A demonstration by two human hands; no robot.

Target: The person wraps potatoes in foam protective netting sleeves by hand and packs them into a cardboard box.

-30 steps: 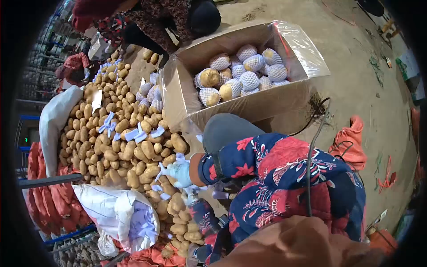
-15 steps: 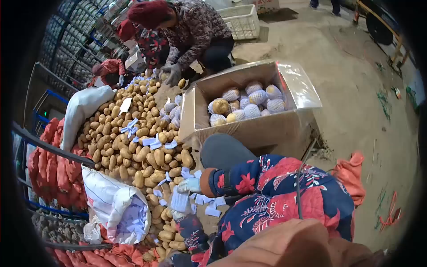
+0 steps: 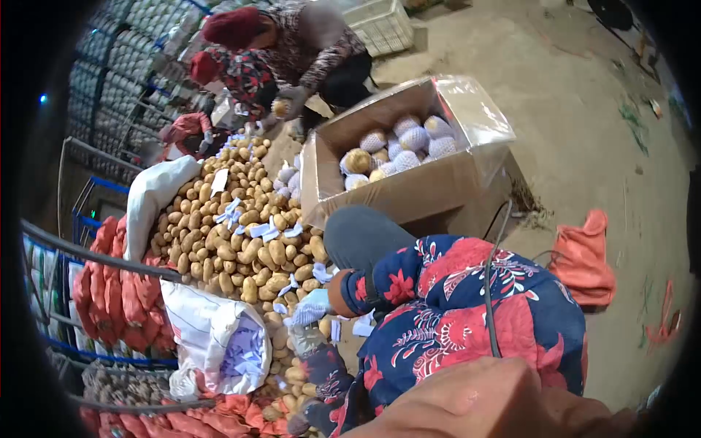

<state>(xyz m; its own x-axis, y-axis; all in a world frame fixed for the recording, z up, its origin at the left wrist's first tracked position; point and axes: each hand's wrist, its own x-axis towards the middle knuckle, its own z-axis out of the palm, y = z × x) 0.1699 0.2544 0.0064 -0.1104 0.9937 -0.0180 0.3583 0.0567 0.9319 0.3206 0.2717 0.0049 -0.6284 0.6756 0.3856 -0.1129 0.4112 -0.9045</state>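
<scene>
Room for moving is left by the dusty floor (image 3: 569, 146) at the right, where a red-orange sack (image 3: 584, 259) is laid. Upper centre is taken up by an open carton (image 3: 401, 201) of foam-netted potatoes (image 3: 415, 139). The far left is hemmed in by red sacks (image 3: 120, 292). Loose potatoes (image 3: 277, 252) are heaped left of centre; by their lower-right edge, the right hand (image 3: 312, 304) is held beside the left hand (image 3: 307, 340), and whether anything is grasped cannot be told.
</scene>
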